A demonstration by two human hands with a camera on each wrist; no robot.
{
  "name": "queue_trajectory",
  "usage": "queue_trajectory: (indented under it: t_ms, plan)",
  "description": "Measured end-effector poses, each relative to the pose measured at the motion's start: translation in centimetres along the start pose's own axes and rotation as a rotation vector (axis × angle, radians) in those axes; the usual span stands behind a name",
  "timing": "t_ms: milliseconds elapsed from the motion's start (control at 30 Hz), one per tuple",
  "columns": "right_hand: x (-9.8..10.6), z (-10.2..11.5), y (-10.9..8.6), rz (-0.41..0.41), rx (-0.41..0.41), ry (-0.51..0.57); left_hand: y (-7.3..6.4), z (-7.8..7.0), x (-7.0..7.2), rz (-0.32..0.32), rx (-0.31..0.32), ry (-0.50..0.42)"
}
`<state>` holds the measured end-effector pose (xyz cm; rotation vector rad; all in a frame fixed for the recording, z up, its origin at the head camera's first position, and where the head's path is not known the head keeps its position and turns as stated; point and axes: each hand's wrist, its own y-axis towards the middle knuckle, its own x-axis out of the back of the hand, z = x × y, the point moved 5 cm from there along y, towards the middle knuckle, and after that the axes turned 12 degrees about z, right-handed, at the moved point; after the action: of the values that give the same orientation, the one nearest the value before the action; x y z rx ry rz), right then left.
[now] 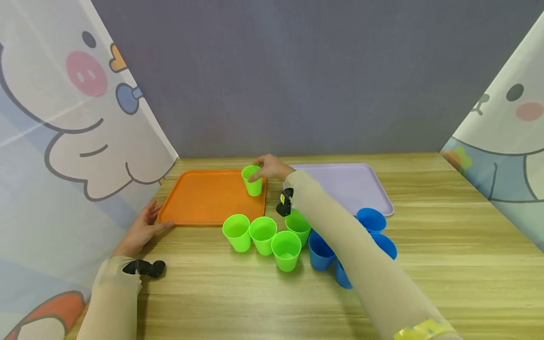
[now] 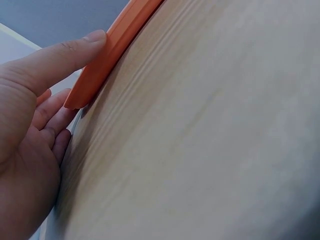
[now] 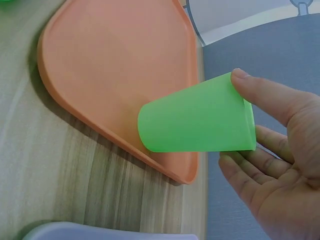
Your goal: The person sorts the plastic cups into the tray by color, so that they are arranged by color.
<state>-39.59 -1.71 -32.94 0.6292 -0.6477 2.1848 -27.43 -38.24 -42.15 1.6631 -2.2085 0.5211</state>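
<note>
My right hand point(image 1: 272, 167) pinches a green plastic cup point(image 1: 254, 186) near its rim, thumb on one side and fingers on the other. The cup stands upright over the right end of the orange tray point(image 1: 204, 198); in the right wrist view its base point(image 3: 150, 127) overlaps the tray close to a corner. At the tray's near left corner, my left hand point(image 1: 142, 231) holds the edge. Its thumb point(image 2: 75, 52) lies along the tray's rim point(image 2: 107, 57), while the other fingers reach round the corner, partly hidden behind it.
Several green cups point(image 1: 240, 241) stand upright on the wooden table point(image 1: 204, 293) in front of the orange tray. Several blue cups point(image 1: 320, 252) are to their right, partly hidden under my right forearm. A lavender tray point(image 1: 348, 182) lies at the back right. A grey panel point(image 1: 297, 85) rises behind.
</note>
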Motion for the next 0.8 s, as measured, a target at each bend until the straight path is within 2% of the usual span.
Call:
queue_trajectory:
  t_ms: [567, 800]
  plan:
    - [0.3, -0.1, 0.0, 0.073, -0.011, -0.045, 0.2, -0.3, -0.1, 0.003, 0.001, -0.001]
    - [1.1, 0.4, -1.0, 0.078, -0.012, -0.081, 0.1, -0.3, -0.2, -0.009, -0.004, 0.001]
